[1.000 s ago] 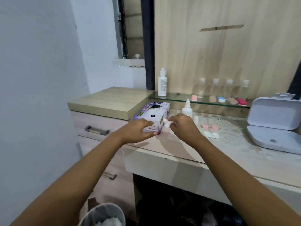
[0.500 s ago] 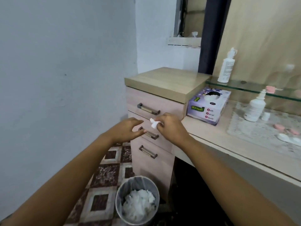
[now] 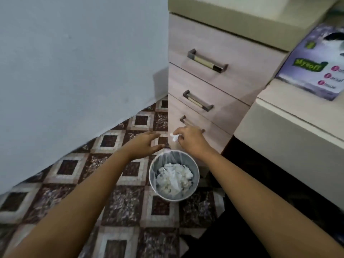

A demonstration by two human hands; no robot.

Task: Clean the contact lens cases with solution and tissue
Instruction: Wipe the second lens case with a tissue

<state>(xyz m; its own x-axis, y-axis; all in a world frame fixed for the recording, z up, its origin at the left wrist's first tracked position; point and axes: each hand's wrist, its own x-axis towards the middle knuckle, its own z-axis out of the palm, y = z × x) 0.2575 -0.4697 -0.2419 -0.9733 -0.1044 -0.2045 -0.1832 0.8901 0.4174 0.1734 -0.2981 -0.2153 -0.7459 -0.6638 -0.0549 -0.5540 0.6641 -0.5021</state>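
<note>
Judging by the bin (image 3: 173, 198) full of used tissues, one wipe looked done and only the discard remained; the lens cases were out of view. My left hand (image 3: 147, 144) hovered empty, grip apart, left of the bin's far rim. My right hand (image 3: 191, 140) had its grip pinched on a crumpled tissue (image 3: 174, 137) near that rim.

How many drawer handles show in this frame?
3, in a column: top handle, middle handle, and bottom handle, which is partly behind the right hand. Any lower ones would be hidden.
</note>
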